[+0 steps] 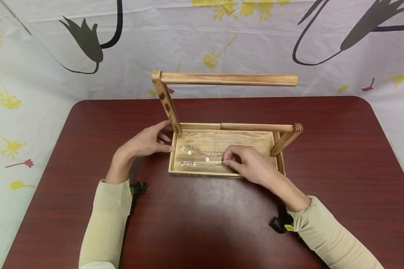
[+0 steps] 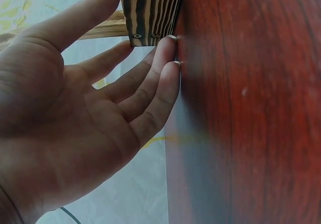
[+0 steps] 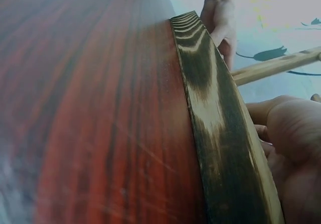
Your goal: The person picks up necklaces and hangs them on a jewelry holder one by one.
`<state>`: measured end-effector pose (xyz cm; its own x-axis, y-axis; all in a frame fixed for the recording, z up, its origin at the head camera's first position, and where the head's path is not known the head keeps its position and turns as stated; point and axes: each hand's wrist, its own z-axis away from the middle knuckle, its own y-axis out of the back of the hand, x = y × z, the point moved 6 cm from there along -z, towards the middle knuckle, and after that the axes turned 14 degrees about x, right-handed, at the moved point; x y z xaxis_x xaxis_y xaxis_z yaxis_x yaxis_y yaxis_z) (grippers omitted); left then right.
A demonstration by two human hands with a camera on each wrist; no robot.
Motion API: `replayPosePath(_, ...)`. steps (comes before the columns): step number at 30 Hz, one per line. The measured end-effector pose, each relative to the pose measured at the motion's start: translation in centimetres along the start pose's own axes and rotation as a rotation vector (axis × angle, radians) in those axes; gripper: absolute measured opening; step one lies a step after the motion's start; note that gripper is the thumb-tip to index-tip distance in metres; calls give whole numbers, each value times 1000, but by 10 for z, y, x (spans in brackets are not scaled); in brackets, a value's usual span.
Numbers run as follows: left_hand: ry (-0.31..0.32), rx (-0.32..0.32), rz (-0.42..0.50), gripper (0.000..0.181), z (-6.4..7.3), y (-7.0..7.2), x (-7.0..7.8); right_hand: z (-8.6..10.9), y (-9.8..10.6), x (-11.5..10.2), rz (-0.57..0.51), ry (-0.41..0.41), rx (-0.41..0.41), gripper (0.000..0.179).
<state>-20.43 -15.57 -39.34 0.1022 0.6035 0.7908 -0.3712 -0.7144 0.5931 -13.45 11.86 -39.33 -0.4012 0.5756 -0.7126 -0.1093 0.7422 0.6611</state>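
Observation:
A wooden jewelry stand (image 1: 171,152) has a shallow tray base, with three silver chains laid lengthwise in it. At the back lies a thin necklace (image 1: 219,139). A charm bracelet (image 1: 198,150) with small round pendants is in the middle, and a finer chain bracelet (image 1: 203,164) lies at the front. My right hand (image 1: 250,162) reaches over the front rim, thumb and fingertips pinched together at the right end of the finer bracelet. Loosely spread, my left hand (image 1: 146,140) touches the tray's left end with thumb and fingertips (image 2: 168,45).
An upper wooden bar (image 1: 229,79) extends right from the tall left post (image 1: 168,104). A lower bar (image 1: 256,127) meets the short right post (image 1: 287,139). The stand rests on a dark red table (image 1: 195,216), with a patterned cloth (image 1: 155,45) behind it.

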Motion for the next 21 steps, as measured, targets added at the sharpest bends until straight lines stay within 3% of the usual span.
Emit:
replayPosePath(8,19,1,-4,79,0,0,0,1,7,-4,-76,-12,7,4)
replayPosePath(21,21,-5,-13,79,2,1,1,2,10,-4,-316,-140,-31,5)
